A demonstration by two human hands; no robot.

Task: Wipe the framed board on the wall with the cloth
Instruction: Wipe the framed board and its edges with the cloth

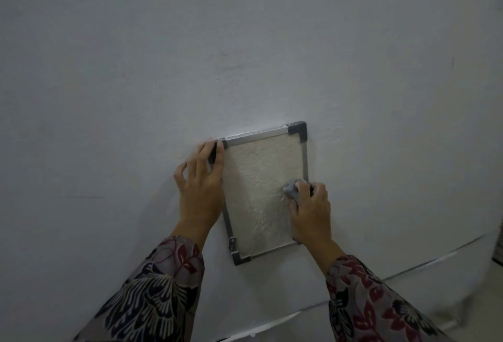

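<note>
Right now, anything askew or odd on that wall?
The board sits tilted, its top edge sloping up to the right rather than level, though the wide-angle lens may exaggerate this. The left hand grips its upper left corner; the right hand presses the cloth near the right edge. No damage visible.

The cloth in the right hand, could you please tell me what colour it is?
Grey; the cloth shows best in the head view, bunched against the framed board.

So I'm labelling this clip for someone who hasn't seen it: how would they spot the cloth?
Start at the pale wall and find the only thing on it, the framed board with grey corners. The cloth is the small grey wad at the board's right edge, bunched under the right hand; the left hand holds only the frame.
</note>
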